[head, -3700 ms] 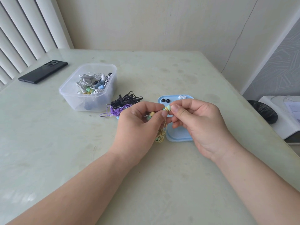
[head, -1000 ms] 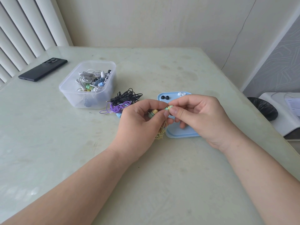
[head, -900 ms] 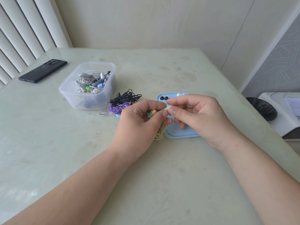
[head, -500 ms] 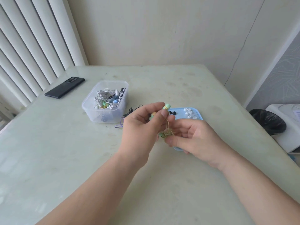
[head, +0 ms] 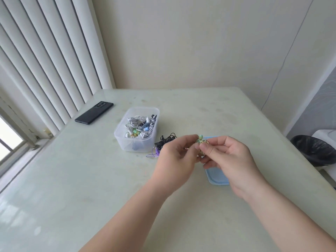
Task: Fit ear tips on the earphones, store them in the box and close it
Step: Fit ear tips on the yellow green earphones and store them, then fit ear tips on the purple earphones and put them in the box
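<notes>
Green-and-yellow earphone (head: pixel 200 137): held above the bench (head: pixel 91 179), pinched between left hand (head: pixel 175 160) and right hand (head: pixel 229 157), fingertips of both curled onto it.
Clear box (head: pixel 136 144): open, on the bench, holding tangled earphones.
Blue lid (head: pixel 217 177): flat, under the right hand.
Black earphones (head: pixel 166 140) and purple earphones (head: pixel 155 154): loose, just beside the box.
Black phone (head: pixel 94 112): far left.
</notes>
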### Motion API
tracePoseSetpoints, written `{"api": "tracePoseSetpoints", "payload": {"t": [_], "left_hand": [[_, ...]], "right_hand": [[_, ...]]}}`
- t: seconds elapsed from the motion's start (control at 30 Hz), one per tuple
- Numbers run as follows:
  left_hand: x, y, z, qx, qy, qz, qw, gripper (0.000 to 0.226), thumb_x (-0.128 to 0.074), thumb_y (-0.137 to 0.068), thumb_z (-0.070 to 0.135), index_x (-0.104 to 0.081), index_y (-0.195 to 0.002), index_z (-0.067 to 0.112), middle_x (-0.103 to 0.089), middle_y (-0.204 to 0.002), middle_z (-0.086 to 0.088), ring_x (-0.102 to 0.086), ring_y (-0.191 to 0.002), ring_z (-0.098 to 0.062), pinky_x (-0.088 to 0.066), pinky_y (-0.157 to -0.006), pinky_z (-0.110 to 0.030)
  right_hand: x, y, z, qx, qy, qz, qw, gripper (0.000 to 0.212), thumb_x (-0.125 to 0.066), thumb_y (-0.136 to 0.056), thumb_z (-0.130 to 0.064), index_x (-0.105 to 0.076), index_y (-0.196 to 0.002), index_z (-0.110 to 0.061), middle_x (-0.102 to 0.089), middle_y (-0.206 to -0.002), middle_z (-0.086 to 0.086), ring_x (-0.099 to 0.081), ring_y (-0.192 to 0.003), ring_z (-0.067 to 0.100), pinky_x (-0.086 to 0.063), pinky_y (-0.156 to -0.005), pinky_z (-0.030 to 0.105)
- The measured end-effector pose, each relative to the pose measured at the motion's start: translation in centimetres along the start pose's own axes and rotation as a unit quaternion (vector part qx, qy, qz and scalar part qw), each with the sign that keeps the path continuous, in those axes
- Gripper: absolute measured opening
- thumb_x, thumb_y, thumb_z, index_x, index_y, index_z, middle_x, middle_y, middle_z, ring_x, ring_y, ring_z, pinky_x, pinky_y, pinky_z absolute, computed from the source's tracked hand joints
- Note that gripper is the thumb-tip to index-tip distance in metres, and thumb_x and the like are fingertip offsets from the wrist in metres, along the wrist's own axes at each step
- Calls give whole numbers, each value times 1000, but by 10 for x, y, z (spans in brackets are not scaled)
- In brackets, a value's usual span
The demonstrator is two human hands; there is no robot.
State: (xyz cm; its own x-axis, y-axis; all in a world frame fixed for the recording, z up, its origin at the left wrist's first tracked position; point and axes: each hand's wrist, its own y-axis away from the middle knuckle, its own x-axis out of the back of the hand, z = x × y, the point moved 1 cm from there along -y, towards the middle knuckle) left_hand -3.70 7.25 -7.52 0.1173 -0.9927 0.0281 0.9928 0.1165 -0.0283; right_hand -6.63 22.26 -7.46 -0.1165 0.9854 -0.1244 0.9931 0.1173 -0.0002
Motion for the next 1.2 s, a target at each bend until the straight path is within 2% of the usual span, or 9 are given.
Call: {"api": "tracePoseSetpoints", "payload": {"t": [0.07,0.13,0.3,0.4,0.57,0.77,0.93,1.1,1.2], "left_hand": [[11,-3,11,4,9,-2,1000,27,-64,-102,15,-69,-128,10,-80,-103,-6,-79,-93,-16,-64,-84,-48],[21,-9,21,10,29,1,1000,26,-67,-101,17,-71,-126,11,-80,-104,-7,-79,-97,-20,-62,-93,-44],[66,-32,51,16,63,53,996,26,-76,-94,13,-72,-119,6,-80,-104,-11,-78,-98,-24,-61,-96,-39],[109,-50,64,5,-75,112,991,26,-76,-94,12,-73,-119,7,-80,-100,-6,-78,-88,-19,-63,-85,-28],[158,-78,54,3,-525,56,849,26,-64,-93,10,-76,-114,18,-74,-112,-4,-67,-96,-25,-52,-79,-27],[156,-88,54,-6,-586,11,810,27,-58,-91,11,-77,-100,29,-72,-108,5,-67,-96,-24,-57,-85,-35],[143,-84,42,11,-651,-1,759,23,-49,-93,12,-67,-82,4,-68,-86,-16,-56,-73,-30,-41,-56,-30],[118,-62,51,-128,-601,67,786,15,-57,-94,15,-71,-90,17,-67,-93,-2,-64,-83,-30,-54,-68,-35],[93,-43,42,-148,-549,-57,820,5,-66,-88,26,-69,-91,27,-70,-89,8,-69,-88,-22,-58,-77,-37]], "right_hand": [[-11,-4,-10,6,-2,1,1000,26,-81,-82,-15,-68,-101,-3,-76,-79,12,-66,-66,23,-52,-57,34],[-22,-9,-19,11,4,1,1000,25,-82,-81,-20,-72,-98,-4,-73,-75,6,-60,-60,17,-47,-52,28],[-62,-25,-39,7,77,-58,995,19,-70,-92,-44,-81,-87,-30,-64,-71,-11,-53,-55,9,-42,-49,24],[-86,-34,-45,-4,90,-89,992,17,-68,-95,-41,-77,-93,-27,-67,-78,-7,-59,-59,9,-44,-50,25],[-101,-42,-46,-4,92,-97,991,13,-67,-98,-28,-74,-98,-17,-72,-86,2,-65,-61,11,-47,-50,28],[-84,-50,-40,-13,94,-59,994,11,-68,-98,-19,-73,-106,-15,-74,-88,7,-65,-61,13,-47,-52,30],[-57,-46,-37,-19,98,-29,995,8,-68,-97,-18,-73,-102,-16,-75,-88,7,-65,-66,15,-49,-57,34],[-39,-36,-28,-27,107,-32,993,8,-67,-97,-16,-74,-101,-12,-74,-82,6,-63,-64,17,-49,-56,33],[-36,-29,-20,-36,127,-44,990,8,-66,-97,-13,-74,-99,-12,-73,-79,5,-63,-62,15,-48,-55,31]]}}
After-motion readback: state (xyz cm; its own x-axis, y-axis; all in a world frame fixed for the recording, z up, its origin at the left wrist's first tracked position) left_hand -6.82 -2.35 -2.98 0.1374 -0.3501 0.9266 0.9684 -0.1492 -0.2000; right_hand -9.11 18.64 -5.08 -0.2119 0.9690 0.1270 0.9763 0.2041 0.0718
